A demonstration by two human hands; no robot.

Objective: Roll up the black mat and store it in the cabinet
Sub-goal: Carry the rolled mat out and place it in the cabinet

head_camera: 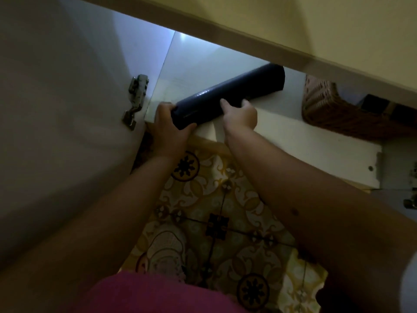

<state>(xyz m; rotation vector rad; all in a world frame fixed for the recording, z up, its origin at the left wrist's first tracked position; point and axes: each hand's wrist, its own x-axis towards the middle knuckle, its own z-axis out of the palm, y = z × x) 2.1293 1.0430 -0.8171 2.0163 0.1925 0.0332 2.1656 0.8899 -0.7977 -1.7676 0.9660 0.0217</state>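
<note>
The black mat (228,96) is rolled into a tight tube and lies slantwise on the white floor of the open cabinet (293,136). Its far end points toward the cabinet's back, under the upper edge. My left hand (169,129) wraps the near end of the roll at the cabinet's front left corner. My right hand (240,115) grips the roll's middle from the near side, fingers curled over the top.
The open cabinet door (56,109) with a metal hinge (135,98) stands at the left. A woven basket (338,114) sits inside the cabinet at the right. Patterned floor tiles (214,211) lie below my arms.
</note>
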